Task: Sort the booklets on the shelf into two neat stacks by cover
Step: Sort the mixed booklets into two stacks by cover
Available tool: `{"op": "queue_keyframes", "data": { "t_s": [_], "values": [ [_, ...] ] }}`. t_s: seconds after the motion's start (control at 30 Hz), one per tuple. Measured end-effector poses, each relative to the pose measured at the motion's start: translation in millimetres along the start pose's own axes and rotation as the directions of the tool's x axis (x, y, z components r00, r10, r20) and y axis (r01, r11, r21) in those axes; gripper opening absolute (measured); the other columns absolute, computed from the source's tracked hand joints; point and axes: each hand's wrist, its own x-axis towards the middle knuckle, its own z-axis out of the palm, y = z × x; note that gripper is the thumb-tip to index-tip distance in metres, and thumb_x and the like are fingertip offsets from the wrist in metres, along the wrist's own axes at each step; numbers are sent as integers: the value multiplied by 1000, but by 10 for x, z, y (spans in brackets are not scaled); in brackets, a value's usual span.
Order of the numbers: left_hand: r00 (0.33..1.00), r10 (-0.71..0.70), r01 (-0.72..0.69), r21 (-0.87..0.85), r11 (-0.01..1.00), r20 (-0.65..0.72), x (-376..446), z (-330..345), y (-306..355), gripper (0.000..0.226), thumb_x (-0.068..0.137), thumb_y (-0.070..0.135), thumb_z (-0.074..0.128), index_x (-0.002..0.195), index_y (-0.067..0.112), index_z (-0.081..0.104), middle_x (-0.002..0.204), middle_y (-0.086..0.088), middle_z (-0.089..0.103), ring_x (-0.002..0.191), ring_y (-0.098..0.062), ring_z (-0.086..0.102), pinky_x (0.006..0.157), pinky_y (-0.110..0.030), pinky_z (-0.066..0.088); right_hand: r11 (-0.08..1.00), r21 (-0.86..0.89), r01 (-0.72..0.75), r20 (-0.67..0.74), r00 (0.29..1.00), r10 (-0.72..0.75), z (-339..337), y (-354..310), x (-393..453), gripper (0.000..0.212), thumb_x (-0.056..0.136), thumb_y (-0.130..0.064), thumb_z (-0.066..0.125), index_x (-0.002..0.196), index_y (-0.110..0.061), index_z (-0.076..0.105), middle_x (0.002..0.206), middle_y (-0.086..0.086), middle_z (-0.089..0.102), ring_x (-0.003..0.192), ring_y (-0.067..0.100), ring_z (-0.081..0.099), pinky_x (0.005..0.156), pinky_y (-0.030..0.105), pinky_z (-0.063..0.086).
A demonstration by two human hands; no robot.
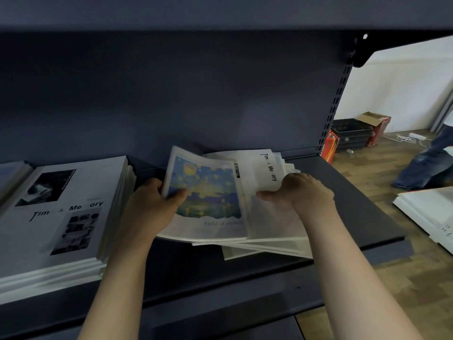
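Observation:
A loose, fanned pile of booklets [267,244] lies on the right half of the dark shelf [362,192]. On top, a booklet with a blue and yellow painted cover [208,192] is lifted at its left edge, where my left hand [149,204] grips it, thumb on the cover. My right hand [299,190] grips a white "Time & Memory" booklet [267,168] just to its right. At the left stands a neat stack of "Time & Memory" booklets [66,212] with black and white photos on the cover.
Another stack's edge [9,175] shows at the far left. The shelf above [220,13] overhangs. Right of the shelf is a wooden floor with black crates [350,133], a cardboard box [375,123], white boards [431,212] and a person's legs [426,163].

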Motion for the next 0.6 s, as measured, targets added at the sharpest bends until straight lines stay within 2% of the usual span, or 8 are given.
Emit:
{"op": "queue_keyframes", "data": {
  "t_s": [0.13,0.23,0.3,0.4,0.6],
  "values": [
    [1000,1,-1,30,1000,2,-7,-5,-5,33,82,40,65,88,9,55,70,2,52,63,-12,48,50,-23,31,996,-93,4,28,1000,-2,-45,34,-70,78,76,-75,50,128,-17,52,129,7,54,119,29,50,91,38,37],
    [1000,-5,5,28,1000,14,6,-3,-8,34,82,41,65,89,9,55,71,1,52,68,-19,52,52,-23,32,996,-95,-4,15,1000,5,-66,42,-90,78,75,-75,52,128,-17,52,129,7,54,119,29,50,91,38,37],
    [1000,-2,2,47,999,11,8,-14,15,34,83,42,64,89,9,55,69,2,51,64,-15,49,50,-23,30,996,-85,-7,3,1000,7,-88,36,-108,77,75,-72,55,128,-17,51,129,7,54,119,29,50,91,37,37],
    [1000,20,-20,87,996,-5,0,-28,47,33,84,41,63,87,10,54,67,4,47,59,-7,42,49,-23,28,998,-66,7,-23,1000,-8,-109,38,-139,68,76,-65,59,124,-17,54,124,5,56,116,28,52,84,34,37],
    [1000,24,-24,86,996,-6,-19,-33,48,33,84,41,63,86,10,53,67,3,47,59,-7,42,49,-23,28,996,55,66,-74,995,-62,-147,50,-104,55,76,-52,66,114,-12,57,114,8,59,107,29,57,72,30,40]
  ]
}}
